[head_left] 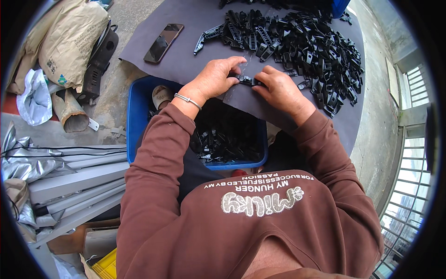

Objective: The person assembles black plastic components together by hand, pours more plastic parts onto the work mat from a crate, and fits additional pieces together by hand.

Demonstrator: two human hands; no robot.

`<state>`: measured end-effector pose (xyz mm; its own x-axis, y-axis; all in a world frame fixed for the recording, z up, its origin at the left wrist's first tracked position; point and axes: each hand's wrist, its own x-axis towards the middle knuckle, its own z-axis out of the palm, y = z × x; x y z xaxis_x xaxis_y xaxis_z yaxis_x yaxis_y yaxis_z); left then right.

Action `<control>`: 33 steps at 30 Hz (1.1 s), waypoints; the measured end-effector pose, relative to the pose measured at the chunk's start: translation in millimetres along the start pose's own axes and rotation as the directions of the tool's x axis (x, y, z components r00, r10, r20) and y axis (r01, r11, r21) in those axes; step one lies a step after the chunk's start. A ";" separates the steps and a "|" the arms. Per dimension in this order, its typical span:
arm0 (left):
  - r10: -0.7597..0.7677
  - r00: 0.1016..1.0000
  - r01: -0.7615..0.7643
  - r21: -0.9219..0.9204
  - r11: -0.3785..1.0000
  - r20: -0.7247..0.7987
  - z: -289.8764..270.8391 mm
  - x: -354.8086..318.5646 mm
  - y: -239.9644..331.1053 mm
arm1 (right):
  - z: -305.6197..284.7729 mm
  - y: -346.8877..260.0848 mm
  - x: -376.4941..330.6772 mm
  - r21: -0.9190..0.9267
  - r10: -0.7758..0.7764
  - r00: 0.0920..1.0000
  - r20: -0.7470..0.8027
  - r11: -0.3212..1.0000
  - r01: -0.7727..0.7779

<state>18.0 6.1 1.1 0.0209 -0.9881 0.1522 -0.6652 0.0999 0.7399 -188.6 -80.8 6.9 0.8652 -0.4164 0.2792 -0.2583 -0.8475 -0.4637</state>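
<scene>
Between my two hands, just over the near edge of the grey-covered table (195, 69), is a small black plastic part (246, 80). My left hand (217, 76) pinches its left end between thumb and fingers, a metal bangle on that wrist. The fingers of my right hand (281, 88) close on its right end. Beyond and to the right lies a large heap of similar black plastic parts (325, 56), some long with a ladder-like pattern. Under the table edge, a blue bin (139, 111) holds more black parts (218, 144).
A dark phone (163, 43) lies at the table's left. Another blue container (340, 7) stands at the far right. Paper sacks (69, 46), a black case (100, 60) and long grey-white profiles (79, 181) crowd the floor at left. A yellow crate (106, 266) sits at lower left; a barred railing (404, 200) runs along the right.
</scene>
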 end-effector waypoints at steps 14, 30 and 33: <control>0.032 0.999 -0.030 0.080 0.996 -0.034 -4.0 -2.8 -0.4 | -5.6 4.9 12.6 0.041 -0.072 0.996 0.051 0.997 0.070; 0.029 0.973 -0.061 0.135 0.989 0.228 -22.7 6.1 22.1 | -13.6 -9.9 -15.5 -0.023 0.060 0.997 -0.037 0.998 -0.061; 0.084 0.992 -0.100 0.168 0.981 0.097 -6.9 20.3 31.8 | -28.0 15.3 -30.6 -0.213 0.166 0.971 -0.174 0.956 -0.201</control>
<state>2.5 -10.0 32.3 -0.1079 -0.9828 0.1498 -0.7797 0.1771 0.6006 -231.0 -90.2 14.8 0.7225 -0.6019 0.3401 -0.5127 -0.7965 -0.3204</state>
